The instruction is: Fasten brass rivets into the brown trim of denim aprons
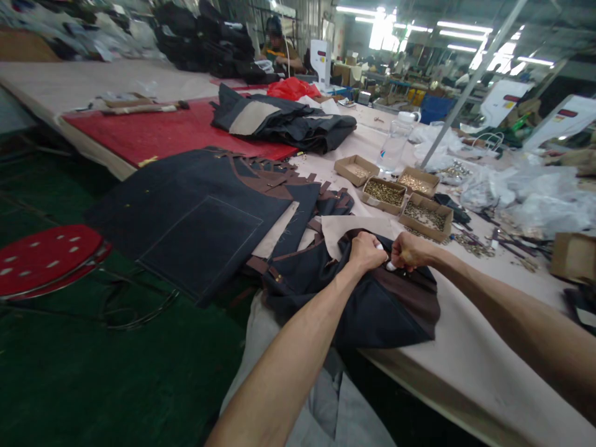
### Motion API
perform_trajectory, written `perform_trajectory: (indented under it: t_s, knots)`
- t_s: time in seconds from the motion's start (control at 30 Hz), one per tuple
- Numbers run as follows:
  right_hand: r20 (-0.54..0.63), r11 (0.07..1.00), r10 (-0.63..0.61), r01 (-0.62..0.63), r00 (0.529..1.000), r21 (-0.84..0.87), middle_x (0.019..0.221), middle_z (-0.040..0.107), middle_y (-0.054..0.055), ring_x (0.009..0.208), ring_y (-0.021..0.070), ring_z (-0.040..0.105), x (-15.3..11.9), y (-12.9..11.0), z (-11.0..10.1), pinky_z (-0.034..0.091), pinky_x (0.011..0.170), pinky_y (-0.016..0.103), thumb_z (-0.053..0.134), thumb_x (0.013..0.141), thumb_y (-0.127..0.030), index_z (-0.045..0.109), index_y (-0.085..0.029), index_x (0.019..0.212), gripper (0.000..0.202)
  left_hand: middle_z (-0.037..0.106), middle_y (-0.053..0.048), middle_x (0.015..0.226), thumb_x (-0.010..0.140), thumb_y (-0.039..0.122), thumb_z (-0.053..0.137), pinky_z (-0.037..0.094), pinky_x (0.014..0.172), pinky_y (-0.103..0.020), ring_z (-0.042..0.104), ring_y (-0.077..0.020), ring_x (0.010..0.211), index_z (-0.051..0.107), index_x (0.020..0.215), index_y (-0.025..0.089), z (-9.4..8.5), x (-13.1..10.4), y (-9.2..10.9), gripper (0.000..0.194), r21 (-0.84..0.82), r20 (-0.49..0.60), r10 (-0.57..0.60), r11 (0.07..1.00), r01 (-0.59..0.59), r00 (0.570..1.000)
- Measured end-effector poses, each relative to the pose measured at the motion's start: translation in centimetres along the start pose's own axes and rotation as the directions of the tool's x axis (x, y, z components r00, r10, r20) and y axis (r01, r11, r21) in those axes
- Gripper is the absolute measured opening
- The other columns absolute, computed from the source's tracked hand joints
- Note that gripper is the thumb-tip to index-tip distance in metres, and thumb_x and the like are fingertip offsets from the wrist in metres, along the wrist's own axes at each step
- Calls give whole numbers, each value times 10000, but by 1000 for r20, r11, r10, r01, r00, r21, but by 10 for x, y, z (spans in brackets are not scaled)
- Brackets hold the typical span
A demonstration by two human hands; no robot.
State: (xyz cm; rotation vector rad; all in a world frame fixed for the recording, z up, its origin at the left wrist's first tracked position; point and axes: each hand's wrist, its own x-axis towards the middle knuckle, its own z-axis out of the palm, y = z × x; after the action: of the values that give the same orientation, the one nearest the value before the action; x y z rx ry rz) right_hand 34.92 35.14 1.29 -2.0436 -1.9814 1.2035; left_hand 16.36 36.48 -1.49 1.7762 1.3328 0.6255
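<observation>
A dark navy apron [372, 316] with brown trim lies bunched at the table's front edge. My left hand [365, 251] is closed, pinching its upper edge. Close beside it on the right, my right hand [410, 251] is also closed on the apron, near the brown band. White coverings show on the thumbs of both hands. Any small part between the fingers is hidden. Left of my hands, a stack of similar dark aprons [205, 230] with brown straps hangs partly over the edge; the top one has a stitched pocket outline.
Beyond my hands stand small cardboard boxes of metal fittings [384, 194] and a clear plastic jug [395, 146]. Loose fittings [472, 243] and plastic bags [535, 189] lie at right. A slanted metal pole [465, 93] rises behind. A red stool [49, 257] stands left; a person sits far back.
</observation>
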Motion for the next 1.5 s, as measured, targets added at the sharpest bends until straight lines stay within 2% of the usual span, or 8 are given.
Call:
perform_trajectory:
  t_s: [0.43,0.5,0.67,0.83,1.0,1.2,1.37,1.5]
  knots:
    - [-115,996,-81,84,990,19,515,627,7,432,135,557,-13,7,10,385,403,219,860,589,-443,663,-166,629,342,724,-28,750,619,204,762,484,641,-229,648,-140,693,715,741,151,-3,-14,-3,142,-48,-59,118,992,-121,991]
    - [-304,981,-186,194,934,-1,577,647,7,510,140,577,-27,21,13,397,460,227,778,686,-450,676,-168,681,299,715,-15,754,651,216,749,463,618,-214,622,-114,660,702,773,145,-5,-22,-6,149,-84,-84,201,974,-208,976]
    - [-757,943,-281,315,589,-106,869,712,46,736,188,623,-47,78,24,483,666,298,721,742,-446,690,-167,1049,416,684,3,743,724,272,722,437,601,-202,590,-95,637,649,796,150,-3,-31,-8,159,-89,-139,264,957,-277,955]
    - [-709,957,-254,279,658,-84,799,676,22,693,184,603,-36,98,44,483,689,313,623,771,-272,689,-183,1037,288,659,-10,760,802,259,642,477,664,-240,614,-132,685,590,818,184,-4,-39,4,93,135,-197,270,960,-246,943]
    - [-778,939,-333,262,533,-222,909,626,69,870,230,593,-31,93,45,476,783,350,559,806,-208,672,-202,919,160,601,-153,1290,810,282,637,435,1055,-409,537,-294,1235,571,1181,177,-8,-59,25,391,480,-327,456,835,-270,828]
    - [-756,911,-364,379,544,-165,954,638,54,843,214,590,-44,82,45,473,803,347,541,776,-129,591,-201,1115,350,410,-184,1530,756,298,660,157,1238,-523,315,-353,1440,330,1505,122,-4,-57,47,837,694,15,554,593,-408,832]
    - [-832,796,-436,578,342,-180,909,590,56,813,212,556,-65,52,44,469,763,338,493,816,-115,558,-208,1008,223,570,-152,1309,647,182,700,305,1169,-488,514,-318,1221,560,1283,150,-4,-34,72,652,738,296,480,434,-517,826]
    - [-829,742,-503,614,242,-271,927,584,71,854,234,560,-82,39,34,485,793,370,545,863,-213,563,-205,1130,268,615,-136,1116,707,159,651,487,939,-385,565,-294,1100,651,1055,170,-19,-28,101,349,774,346,417,380,-507,840]
